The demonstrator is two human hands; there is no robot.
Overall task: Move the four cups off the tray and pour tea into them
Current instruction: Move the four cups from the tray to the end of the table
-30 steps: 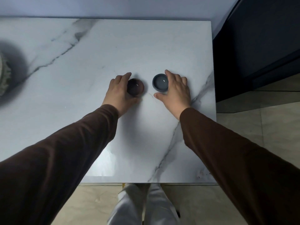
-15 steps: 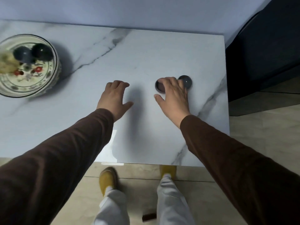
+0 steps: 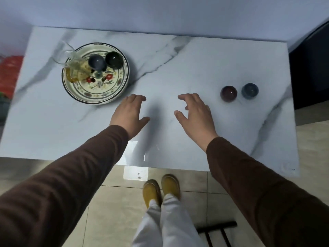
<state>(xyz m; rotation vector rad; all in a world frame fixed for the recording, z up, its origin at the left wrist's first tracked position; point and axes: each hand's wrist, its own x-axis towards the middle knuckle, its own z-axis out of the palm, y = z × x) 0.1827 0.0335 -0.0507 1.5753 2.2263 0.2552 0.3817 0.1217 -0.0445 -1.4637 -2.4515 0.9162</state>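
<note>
Both hands had withdrawn from the two cups set down at the right of the table, and the view had swung leftward to bring the tray into sight. The left hand [image 3: 130, 114] hovered over the marble tabletop [image 3: 187, 56], fingers loosely spread, holding nothing, just beside the near rim of the patterned tray [image 3: 122, 86]. The right hand [image 3: 195, 114] was likewise empty, its fingers curved and half open, well apart from the maroon cup [image 3: 228, 93] and the grey-blue cup [image 3: 250, 91], which stood close side by side on the bare marble near the right edge. Two cups remained on the tray: a blue-grey cup [image 3: 96, 62] and a dark cup [image 3: 114, 59], nearly touching at the far side. A glass teapot [image 3: 74, 67] with amber liquid sat at the tray's left, blurred in this view. The task appeared about half done as regards moving cups; no pouring had begun. The remaining cups looked small, rigid, glazed and probably slippery and breakable; each would best be pinched at the rim or wall between thumb and fingers. The teapot looked fragile and heavier with its contents, so its handle was the likely hold.
</note>
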